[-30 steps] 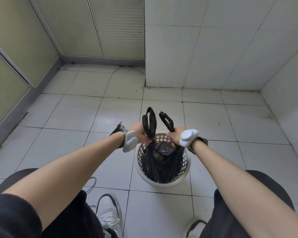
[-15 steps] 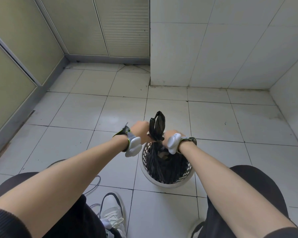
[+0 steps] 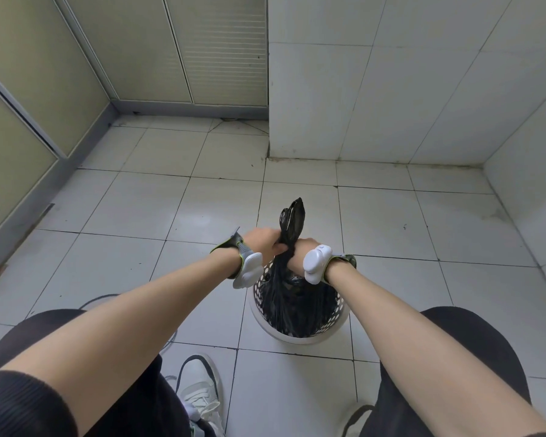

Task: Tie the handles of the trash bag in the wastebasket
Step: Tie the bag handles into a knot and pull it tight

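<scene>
A black trash bag [image 3: 292, 305] sits in a white perforated wastebasket [image 3: 300, 337] on the tiled floor in front of me. Its two handles [image 3: 293, 220] are pressed together and stick up above my fists. My left hand [image 3: 264, 244] and my right hand [image 3: 301, 250] touch each other above the basket, each closed around the gathered neck of the bag just below the handles. White devices are strapped to both wrists.
White tiled walls [image 3: 375, 89] form a corner behind and to the right of the basket. Beige panelled doors [image 3: 177, 48] stand at the back left. My white shoe [image 3: 200, 389] and a thin cable [image 3: 98, 299] lie on the floor near my knees.
My hands have come together from either side of the basket. The two separate handle loops now overlap as one upright bunch.
</scene>
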